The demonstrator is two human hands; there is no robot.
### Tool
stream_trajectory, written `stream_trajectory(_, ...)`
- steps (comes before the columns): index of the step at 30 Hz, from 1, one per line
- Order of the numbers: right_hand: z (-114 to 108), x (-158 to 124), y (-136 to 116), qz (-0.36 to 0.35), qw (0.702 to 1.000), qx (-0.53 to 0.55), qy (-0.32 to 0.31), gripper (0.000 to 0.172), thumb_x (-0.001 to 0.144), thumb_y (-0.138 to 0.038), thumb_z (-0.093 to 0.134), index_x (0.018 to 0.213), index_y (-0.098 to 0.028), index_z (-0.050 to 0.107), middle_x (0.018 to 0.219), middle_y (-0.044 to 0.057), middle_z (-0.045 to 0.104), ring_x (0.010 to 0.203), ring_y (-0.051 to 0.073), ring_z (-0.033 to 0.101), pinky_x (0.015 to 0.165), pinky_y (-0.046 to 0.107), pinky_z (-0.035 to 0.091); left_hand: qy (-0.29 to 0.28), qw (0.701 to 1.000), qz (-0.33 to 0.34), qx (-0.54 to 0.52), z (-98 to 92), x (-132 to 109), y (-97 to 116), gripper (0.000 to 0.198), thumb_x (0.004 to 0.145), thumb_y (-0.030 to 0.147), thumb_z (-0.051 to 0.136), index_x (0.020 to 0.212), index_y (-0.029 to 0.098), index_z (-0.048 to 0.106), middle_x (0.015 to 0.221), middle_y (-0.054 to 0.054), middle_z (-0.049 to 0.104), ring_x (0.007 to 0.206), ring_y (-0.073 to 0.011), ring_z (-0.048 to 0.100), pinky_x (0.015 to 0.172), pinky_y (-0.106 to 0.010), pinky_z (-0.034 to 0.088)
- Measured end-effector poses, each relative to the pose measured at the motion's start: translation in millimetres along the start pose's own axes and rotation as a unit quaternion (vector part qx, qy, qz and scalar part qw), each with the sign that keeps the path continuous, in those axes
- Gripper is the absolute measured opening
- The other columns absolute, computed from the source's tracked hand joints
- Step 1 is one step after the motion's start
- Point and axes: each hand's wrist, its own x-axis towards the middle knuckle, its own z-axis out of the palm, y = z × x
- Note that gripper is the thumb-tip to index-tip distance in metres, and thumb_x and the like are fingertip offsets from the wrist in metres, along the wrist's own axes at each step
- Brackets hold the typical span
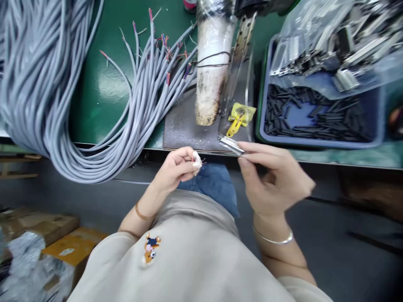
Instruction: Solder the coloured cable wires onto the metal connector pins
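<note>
In front of my waist, my left hand [180, 167] is closed in a pinch, with white wrapping on its fingertips. Thin stripped wire ends [203, 161] poke out past those fingertips. A grey cable [134, 181] runs in behind that wrist from the left. Between thumb and fingers, my right hand [267, 174] grips a silver multi-pin connector [231, 145] by one end, near the table edge and apart from the wires. Just beyond the connector lies a yellow tool [236, 125] on a yellow pad.
A big bundle of grey cables [103, 161] hangs over the table edge at left, stripped ends up. A stained, wrapped white cylinder [211, 79] stands mid-table beside a metal bar. At right, a blue tray [321, 143] holds short black tubes [333, 123] and a bag of metal connectors [349, 46].
</note>
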Motion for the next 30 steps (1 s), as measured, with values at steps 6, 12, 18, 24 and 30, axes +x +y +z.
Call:
stream_trajectory(6, 7.9, -3.9, 3.7, 0.096, 0.991, 0.085, -0.041, 0.010, 0.092, -0.015, 0.070, 0.090, -0.023, 0.066, 0.109, 0.004, 0.080, 0.098, 0.020, 0.077, 0.087, 0.037, 0.065, 0.088, 0.990, 0.089, 0.071, 22.0, 8.4, 0.8, 0.026, 0.075, 0.032, 0.085, 0.075, 0.016, 0.064, 0.066, 0.003, 0.060, 0.039, 0.0003, 0.032, 0.036, -0.016, 0.022)
stream_trajectory(12, 9.3, 7.5, 5.0, 0.066, 0.995, 0.064, -0.044, 0.015, 0.087, -0.010, 0.075, 0.088, -0.024, 0.069, 0.108, 0.002, 0.080, 0.096, 0.018, 0.077, 0.082, 0.033, 0.064, 0.107, 0.980, 0.144, 0.083, 33.3, 19.5, 6.1, 0.025, 0.075, 0.030, 0.085, 0.073, 0.015, 0.066, 0.068, 0.001, 0.064, 0.042, -0.0009, 0.037, 0.036, -0.016, 0.026)
stream_trajectory(18, 9.6, 18.3, 7.4, 0.026, 0.999, 0.021, -0.033, 0.019, 0.084, -0.008, 0.078, 0.088, -0.025, 0.071, 0.104, 0.000, 0.081, 0.093, 0.019, 0.078, 0.082, 0.035, 0.064, 0.117, 0.978, 0.145, 0.090, 36.7, 24.9, 10.7, 0.022, 0.076, 0.027, 0.082, 0.071, 0.015, 0.064, 0.068, 0.001, 0.063, 0.048, -0.0026, 0.039, 0.040, -0.016, 0.026)
stream_trajectory(24, 9.6, 24.8, 8.5, 0.002, 0.999, -0.004, -0.036, 0.020, 0.083, -0.008, 0.081, 0.090, -0.025, 0.074, 0.103, -0.001, 0.081, 0.092, 0.017, 0.078, 0.084, 0.032, 0.064, 0.121, 0.974, 0.164, 0.102, 36.1, 23.7, 10.0, 0.017, 0.078, 0.024, 0.078, 0.072, 0.016, 0.065, 0.072, -0.001, 0.066, 0.056, -0.0054, 0.046, 0.048, -0.017, 0.034)
stream_trajectory(30, 9.2, 28.0, 6.4, -0.020, 0.999, -0.024, -0.037, 0.022, 0.082, -0.008, 0.083, 0.093, -0.026, 0.075, 0.104, -0.001, 0.080, 0.091, 0.017, 0.078, 0.082, 0.033, 0.065, 0.134, 0.969, 0.174, 0.114, 38.6, 21.1, 14.0, 0.017, 0.078, 0.025, 0.078, 0.071, 0.016, 0.066, 0.073, -0.001, 0.067, 0.058, -0.0068, 0.051, 0.051, -0.018, 0.038)
